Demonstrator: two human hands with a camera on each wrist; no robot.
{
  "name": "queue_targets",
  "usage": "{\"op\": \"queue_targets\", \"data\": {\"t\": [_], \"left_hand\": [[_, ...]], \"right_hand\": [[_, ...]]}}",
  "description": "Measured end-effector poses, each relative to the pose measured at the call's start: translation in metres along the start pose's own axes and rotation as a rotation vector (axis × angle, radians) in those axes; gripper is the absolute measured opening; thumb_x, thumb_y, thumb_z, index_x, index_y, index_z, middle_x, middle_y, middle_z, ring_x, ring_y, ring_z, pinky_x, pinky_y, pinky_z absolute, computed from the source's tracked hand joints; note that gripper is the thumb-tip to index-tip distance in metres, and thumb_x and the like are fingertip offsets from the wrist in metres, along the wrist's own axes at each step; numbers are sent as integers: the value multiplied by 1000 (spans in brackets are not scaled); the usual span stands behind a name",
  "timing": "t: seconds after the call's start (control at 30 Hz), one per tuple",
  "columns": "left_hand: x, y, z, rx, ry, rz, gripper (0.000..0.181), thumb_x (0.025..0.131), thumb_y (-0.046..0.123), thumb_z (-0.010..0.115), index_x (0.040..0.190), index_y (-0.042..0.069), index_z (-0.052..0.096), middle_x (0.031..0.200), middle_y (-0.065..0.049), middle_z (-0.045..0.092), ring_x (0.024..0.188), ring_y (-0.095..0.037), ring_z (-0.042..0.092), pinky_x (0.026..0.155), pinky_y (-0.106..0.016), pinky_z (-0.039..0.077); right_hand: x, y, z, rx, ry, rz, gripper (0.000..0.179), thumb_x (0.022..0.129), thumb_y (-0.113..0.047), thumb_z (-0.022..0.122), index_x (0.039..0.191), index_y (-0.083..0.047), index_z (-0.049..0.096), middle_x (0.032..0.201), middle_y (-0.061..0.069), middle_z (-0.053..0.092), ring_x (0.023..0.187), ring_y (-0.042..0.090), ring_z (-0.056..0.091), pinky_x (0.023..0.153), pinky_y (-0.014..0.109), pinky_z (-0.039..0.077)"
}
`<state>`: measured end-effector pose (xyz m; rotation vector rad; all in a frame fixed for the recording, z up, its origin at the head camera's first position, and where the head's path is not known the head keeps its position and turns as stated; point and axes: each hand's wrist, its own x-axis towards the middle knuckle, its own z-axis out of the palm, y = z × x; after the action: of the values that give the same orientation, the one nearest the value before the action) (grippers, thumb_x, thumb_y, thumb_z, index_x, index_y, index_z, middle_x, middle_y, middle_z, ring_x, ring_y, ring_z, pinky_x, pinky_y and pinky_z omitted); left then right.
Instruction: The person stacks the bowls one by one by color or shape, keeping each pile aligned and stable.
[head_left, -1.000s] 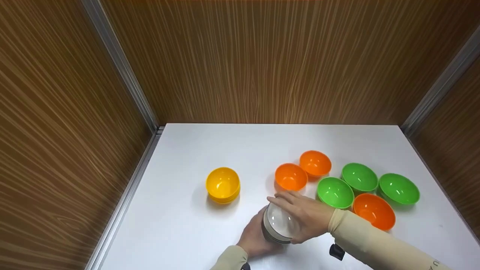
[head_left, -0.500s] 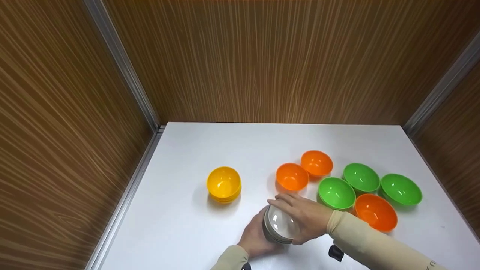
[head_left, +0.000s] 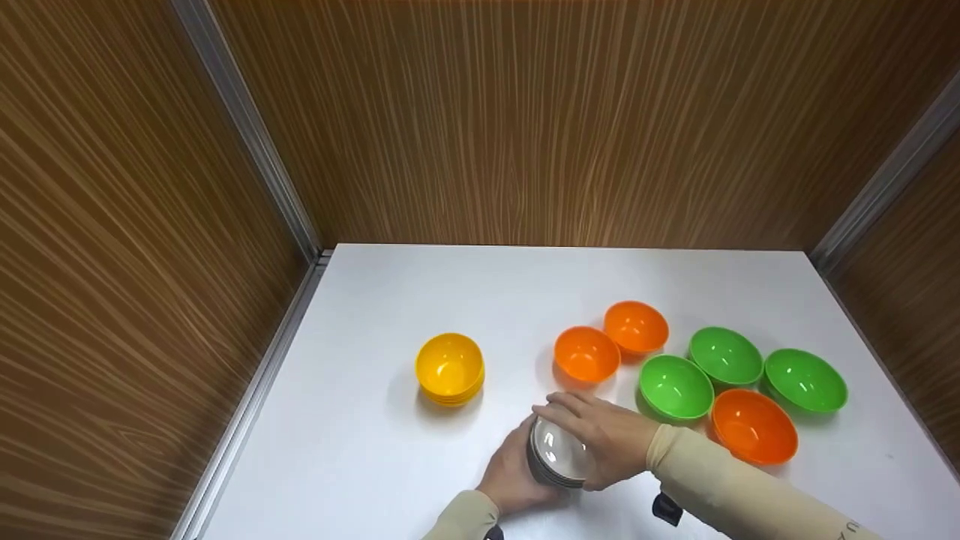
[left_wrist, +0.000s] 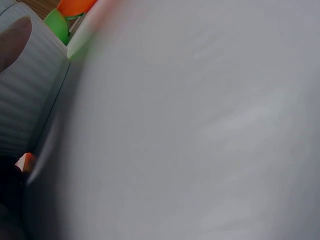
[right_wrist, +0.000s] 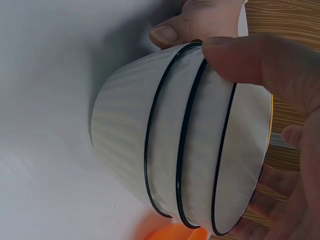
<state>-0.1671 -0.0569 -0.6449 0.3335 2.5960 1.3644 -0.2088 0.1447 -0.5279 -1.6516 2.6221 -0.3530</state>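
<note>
Three nested white bowls (head_left: pixel 559 450) with dark rims stand upright near the table's front, ribbed on the outside in the right wrist view. My left hand (head_left: pixel 512 474) curls around the stack's left side, its thumb (right_wrist: pixel 170 34) against the wall of a lower bowl. My right hand (head_left: pixel 616 442) holds the top bowl (right_wrist: pixel 245 145) from above, thumb at the near rim and fingers across the far side. In the left wrist view, only a fingertip (left_wrist: pixel 15 42) and part of the ribbed bowl wall (left_wrist: pixel 30 95) show at the left edge.
A stack of yellow bowls (head_left: pixel 450 367) stands to the left. Behind and right of my hands are orange bowls (head_left: pixel 586 355) and green bowls (head_left: pixel 676 388), with another orange bowl (head_left: pixel 754 426) by my right sleeve. Wood-grain panels (head_left: pixel 480 120) enclose the white table (head_left: pixel 337 442).
The top white bowl has sunk a little lower into the stack, its rim now closer to those below. My right hand has come down slightly with it; the left hand keeps its hold.
</note>
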Motion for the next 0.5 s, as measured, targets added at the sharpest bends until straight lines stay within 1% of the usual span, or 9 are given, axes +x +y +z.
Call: {"op": "queue_targets", "data": {"t": [0.17,0.3,0.4,0.5], "left_hand": [[0,0,1,9,5,-2,123,53,63,81,153,26,20,147,8,38,134,-14,38,113,-38,30],[-1,0,1,10,23,28,122,55,68,79,153,26,20,147,7,39,134,-14,39,113,-38,31],[-1,0,1,11,28,39,122,55,69,79,153,30,19,148,10,38,134,-13,38,113,-38,31],[-1,0,1,11,29,42,121,54,66,80,152,33,18,147,11,37,134,-12,38,113,-38,31]], "right_hand": [[-1,0,2,9,-22,27,119,50,-38,90,150,-14,30,141,20,43,127,36,45,99,50,46],[-2,2,4,12,-8,35,119,51,-43,89,150,-11,30,142,20,42,128,36,44,100,50,46],[-4,4,7,41,2,54,120,52,-46,89,150,-9,30,145,20,39,130,37,42,100,51,45],[-8,7,12,98,19,84,121,53,-49,89,150,-8,28,147,20,36,129,37,42,98,52,46]]}}
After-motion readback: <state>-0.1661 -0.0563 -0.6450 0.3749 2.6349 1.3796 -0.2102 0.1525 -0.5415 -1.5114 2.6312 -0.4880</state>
